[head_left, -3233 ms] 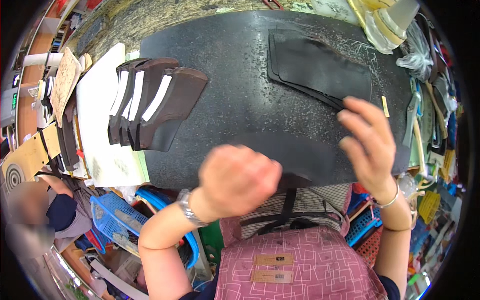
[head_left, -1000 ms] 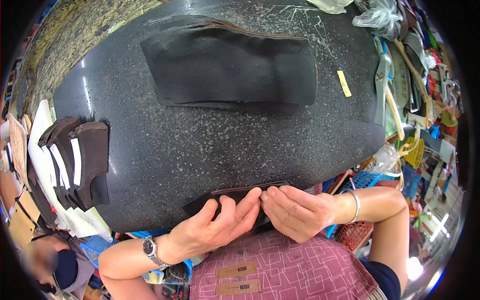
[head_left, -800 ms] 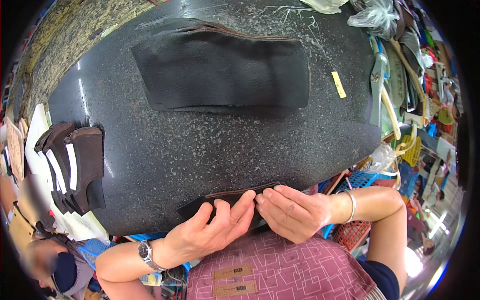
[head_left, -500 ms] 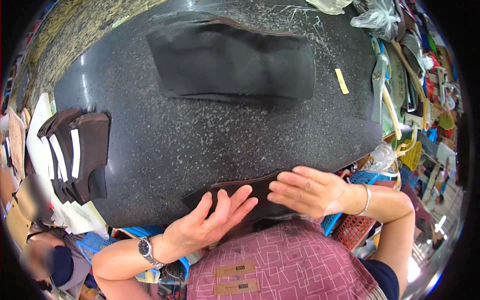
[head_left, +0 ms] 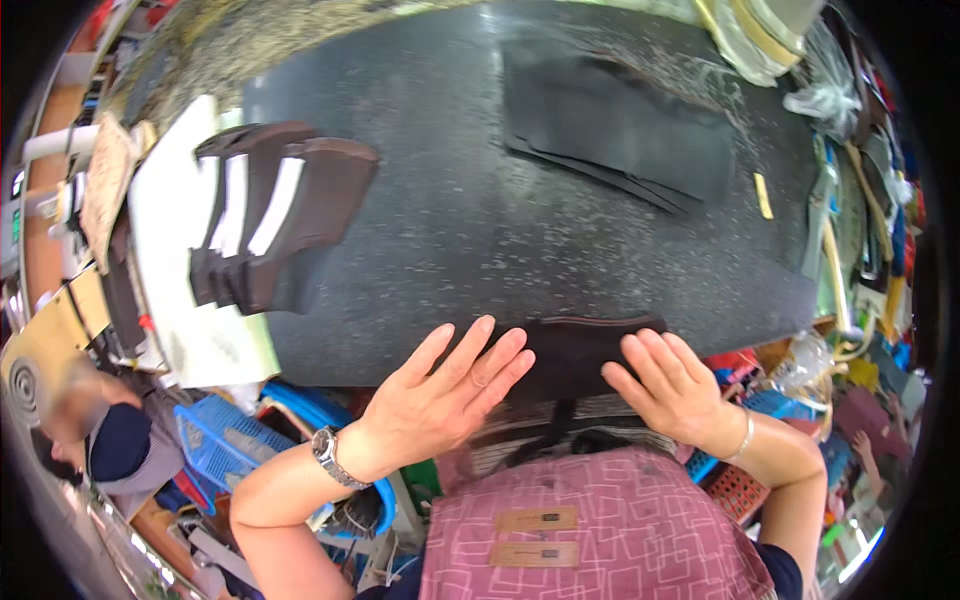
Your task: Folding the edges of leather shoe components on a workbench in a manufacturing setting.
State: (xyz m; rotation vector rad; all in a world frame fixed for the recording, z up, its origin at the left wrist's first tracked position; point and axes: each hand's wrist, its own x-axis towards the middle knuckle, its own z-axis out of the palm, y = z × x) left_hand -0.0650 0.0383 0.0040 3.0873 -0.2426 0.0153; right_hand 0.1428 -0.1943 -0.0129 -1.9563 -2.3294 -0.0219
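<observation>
Head view: left fingers and right fingers loosely spread, gripping nothing; dark panel laid between them, stacked panels beyond them seemingly left.

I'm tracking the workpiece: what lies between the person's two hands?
In the head view, a dark, leather-like panel lies between the left hand and the right hand, at the near edge of the black work surface.
</observation>
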